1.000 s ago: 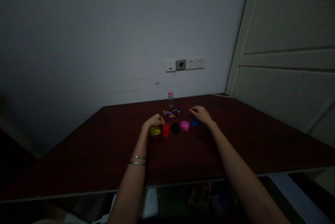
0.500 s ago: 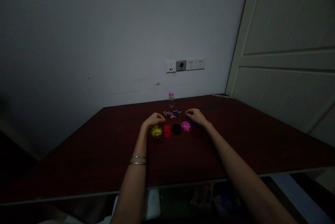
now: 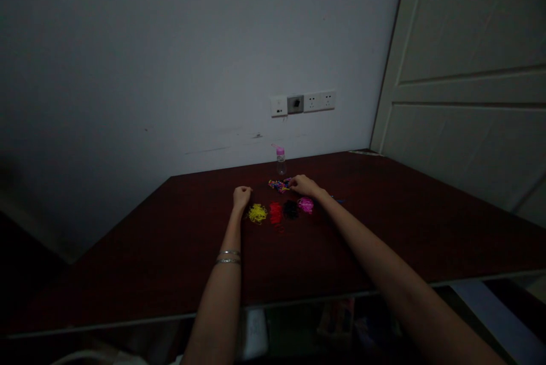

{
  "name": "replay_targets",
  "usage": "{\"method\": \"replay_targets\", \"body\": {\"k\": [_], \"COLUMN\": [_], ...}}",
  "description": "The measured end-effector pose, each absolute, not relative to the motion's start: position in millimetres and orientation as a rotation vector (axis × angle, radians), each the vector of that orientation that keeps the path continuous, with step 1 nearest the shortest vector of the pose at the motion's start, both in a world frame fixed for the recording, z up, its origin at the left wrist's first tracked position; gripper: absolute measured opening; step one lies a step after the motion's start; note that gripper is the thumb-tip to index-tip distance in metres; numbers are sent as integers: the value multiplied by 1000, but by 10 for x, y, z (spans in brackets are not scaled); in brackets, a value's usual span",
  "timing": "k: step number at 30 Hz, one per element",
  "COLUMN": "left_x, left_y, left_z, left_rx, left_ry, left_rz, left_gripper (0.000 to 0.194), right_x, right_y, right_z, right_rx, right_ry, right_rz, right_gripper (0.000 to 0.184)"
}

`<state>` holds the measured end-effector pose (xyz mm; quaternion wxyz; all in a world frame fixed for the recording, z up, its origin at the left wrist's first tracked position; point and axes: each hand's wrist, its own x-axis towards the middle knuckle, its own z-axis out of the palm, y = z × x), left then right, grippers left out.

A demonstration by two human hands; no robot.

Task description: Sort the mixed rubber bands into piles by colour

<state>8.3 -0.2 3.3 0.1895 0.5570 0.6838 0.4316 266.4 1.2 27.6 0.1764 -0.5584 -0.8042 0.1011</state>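
My right hand [image 3: 302, 185] reaches to the right edge of a mixed-colour pile of small rubber bands [image 3: 278, 185]. Its fingers are pinched together there, and what is between them is too small to make out. Left of the piles, my left hand [image 3: 242, 196] hovers behind the yellow bands [image 3: 257, 214] with fingers closed; anything inside is hidden. Sorted heaps lie in a row: red bands [image 3: 275, 212], black bands [image 3: 290, 209] and pink bands [image 3: 305, 204]. Some blue bands [image 3: 338, 200] show beyond my right wrist, partly covered by it.
A clear bottle with a pink lid [image 3: 280, 161] stands behind the mixed pile. The dark red table [image 3: 170, 251] meets a wall with sockets [image 3: 319, 101]; a pale panelled door [image 3: 464, 69] is at the right. Below the front edge lie dim stored items.
My right hand has moved left from the blue bands' side to the mixed pile. My left hand has drawn left, away from the mixed pile. The camera view has shifted slightly.
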Motion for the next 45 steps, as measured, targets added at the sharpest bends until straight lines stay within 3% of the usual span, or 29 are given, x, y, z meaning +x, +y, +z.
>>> {"method": "replay_targets", "body": {"k": [21,33,45], "left_x": [47,94,619], "left_y": [52,12,-135], "left_z": [-98,-2,395], "left_rx": [1501,1565,2080], "left_ry": [1966,1929,1466], "left_rz": [1223,1265,1250], "left_gripper": [20,22,26], "right_x": [2518,2750,2937], "right_y": [35,63,-121], "right_z": [252,212,148], "right_rx": [-1714,-1432,-1138], "right_ry": [-2365,-2115,-1958], "right_rz": [147,178,197], "right_gripper": [20,17,13]}}
